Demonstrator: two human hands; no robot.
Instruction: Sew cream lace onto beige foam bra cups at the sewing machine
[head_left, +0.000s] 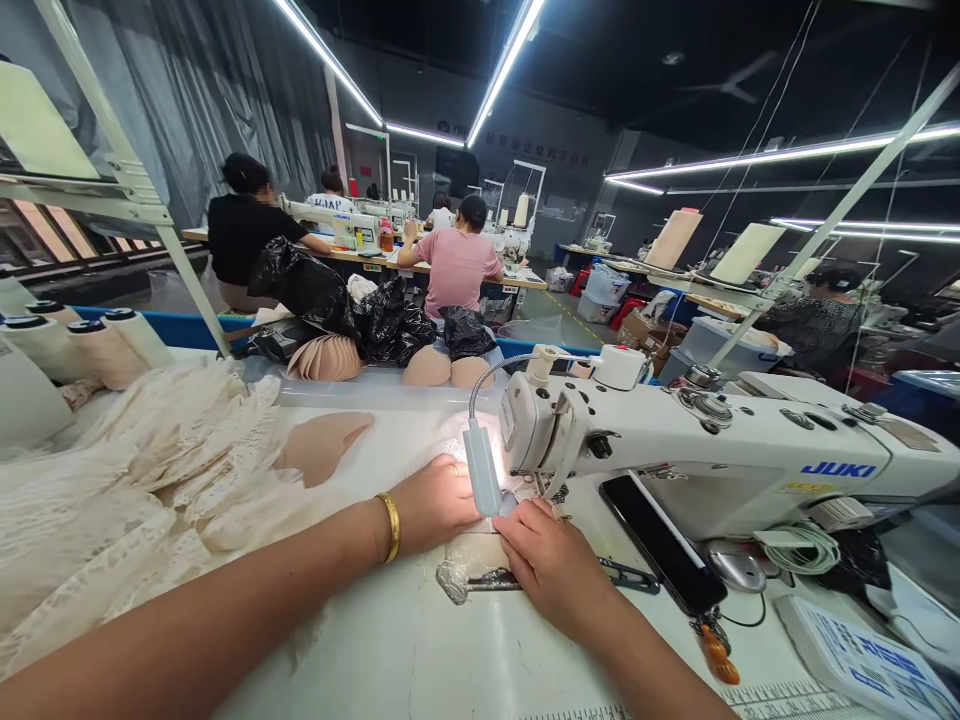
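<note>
Glossy white sewing machine (720,465), rough cream lace (150,470), shiny gold bangle (391,525)

The head camera looks forward and down, close above the sewing machine (697,450), with the workshop behind it.

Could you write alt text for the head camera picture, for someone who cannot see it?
Two bare hands, the left hand and the right hand, press pale fabric flat under the needle end of a white sewing machine, lit by its small lamp. Cream lace is heaped to the left, and other people sit sewing at tables behind.
</note>
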